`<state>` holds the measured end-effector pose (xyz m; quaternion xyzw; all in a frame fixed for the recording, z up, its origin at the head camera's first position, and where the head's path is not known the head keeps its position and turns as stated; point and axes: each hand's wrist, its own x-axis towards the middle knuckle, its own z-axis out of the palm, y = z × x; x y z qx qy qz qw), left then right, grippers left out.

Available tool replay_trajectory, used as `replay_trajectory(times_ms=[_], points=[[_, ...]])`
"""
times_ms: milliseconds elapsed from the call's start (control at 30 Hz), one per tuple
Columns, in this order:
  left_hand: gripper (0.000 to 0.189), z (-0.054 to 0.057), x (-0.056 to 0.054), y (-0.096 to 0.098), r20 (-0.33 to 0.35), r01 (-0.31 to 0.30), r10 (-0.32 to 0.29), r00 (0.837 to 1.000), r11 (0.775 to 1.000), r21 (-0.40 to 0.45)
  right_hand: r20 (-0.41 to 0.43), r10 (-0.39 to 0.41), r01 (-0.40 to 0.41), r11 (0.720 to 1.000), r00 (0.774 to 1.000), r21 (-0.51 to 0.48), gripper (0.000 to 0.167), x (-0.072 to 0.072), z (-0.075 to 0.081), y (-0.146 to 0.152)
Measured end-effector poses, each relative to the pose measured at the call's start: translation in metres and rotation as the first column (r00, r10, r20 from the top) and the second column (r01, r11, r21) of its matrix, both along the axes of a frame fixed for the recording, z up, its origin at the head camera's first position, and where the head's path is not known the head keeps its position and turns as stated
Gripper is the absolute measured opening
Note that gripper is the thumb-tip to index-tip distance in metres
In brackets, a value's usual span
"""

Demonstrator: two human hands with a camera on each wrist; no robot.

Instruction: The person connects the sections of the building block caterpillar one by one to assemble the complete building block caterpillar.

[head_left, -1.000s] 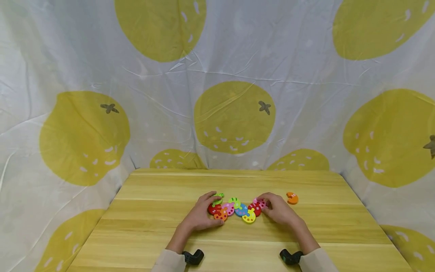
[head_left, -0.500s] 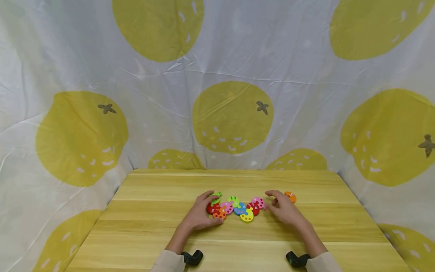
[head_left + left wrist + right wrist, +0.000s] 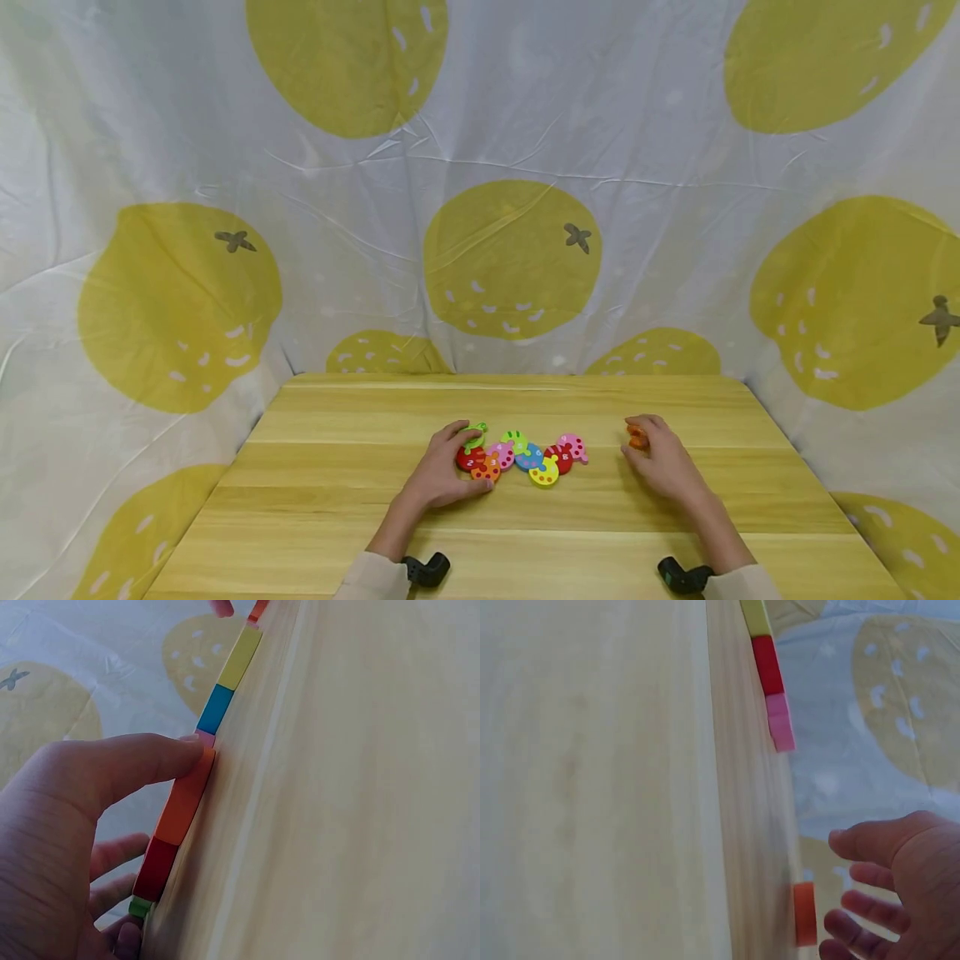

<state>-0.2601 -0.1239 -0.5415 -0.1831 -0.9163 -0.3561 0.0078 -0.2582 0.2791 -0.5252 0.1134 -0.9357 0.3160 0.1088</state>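
Observation:
A chain of flat, round, numbered puzzle pieces (image 3: pixel 529 457) lies joined on the table, in green, red, orange, pink, blue and yellow. My left hand (image 3: pixel 442 477) holds its left end: the thumb is against the orange piece (image 3: pixel 184 799), the fingers by the green end piece (image 3: pixel 474 437). At the chain's right end sits a pink piece (image 3: pixel 572 446). Apart from it, farther right, lies a loose orange puzzle piece (image 3: pixel 637 437), partly covered by my right hand (image 3: pixel 664 462). In the right wrist view, that hand's parted fingers (image 3: pixel 870 907) are beside the orange piece without visibly gripping it.
The wooden table (image 3: pixel 540 550) stands before a hanging white cloth (image 3: pixel 360 250) with a yellow fruit print. A black wrist device (image 3: pixel 427 570) shows by the left sleeve, another wrist device (image 3: pixel 684 575) by the right.
My right hand has let go of the pink piece at the chain's right end and moved right to the loose orange piece. The left hand has stayed on the chain.

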Motion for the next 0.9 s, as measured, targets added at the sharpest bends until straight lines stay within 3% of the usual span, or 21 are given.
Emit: replay_trajectory(times_ms=[200, 433, 900], points=[[0.085, -0.003, -0.003, 0.0, -0.017, -0.028, 0.028, 0.999, 1.0, 0.001, 0.036, -0.035, 0.035, 0.999, 0.999, 0.014, 0.058, -0.001, -0.003, 0.013], [0.085, -0.005, -0.003, 0.002, -0.023, -0.049, 0.049, 0.999, 0.999, 0.003, 0.099, -0.001, -0.003, 0.999, 0.995, 0.042, 0.07, -0.005, -0.01, 0.02], [0.08, -0.002, -0.006, -0.002, 0.017, -0.026, 0.026, 1.0, 1.0, -0.008, 0.095, 0.046, -0.046, 0.999, 0.994, 0.002, 0.055, -0.004, -0.017, 0.025]])
